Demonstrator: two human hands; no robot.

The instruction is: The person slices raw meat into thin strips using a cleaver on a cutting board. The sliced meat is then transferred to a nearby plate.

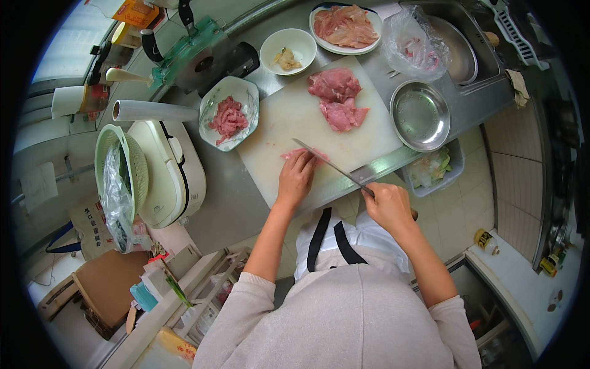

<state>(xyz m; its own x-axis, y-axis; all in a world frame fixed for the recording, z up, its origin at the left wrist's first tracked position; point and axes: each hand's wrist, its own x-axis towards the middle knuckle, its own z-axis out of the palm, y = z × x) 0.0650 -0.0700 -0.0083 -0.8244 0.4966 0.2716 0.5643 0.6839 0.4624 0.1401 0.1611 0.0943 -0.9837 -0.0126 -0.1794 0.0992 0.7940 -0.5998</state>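
My right hand grips the handle of a kitchen knife, whose blade points up and left across the white cutting board. Beneath my left hand lies a thin piece of raw meat, its middle partly covered by my bent fingers. The blade passes just right of those fingertips, over the meat's right part; whether it touches the meat I cannot tell. Two larger raw chunks, an upper one and a lower one, rest farther up the board. Cut meat strips fill part of a patterned bowl at left.
A white bowl and a plate of raw chicken stand behind the board. At right are a steel dish, a plastic bag and the sink. A rice cooker and a knife rack are left.
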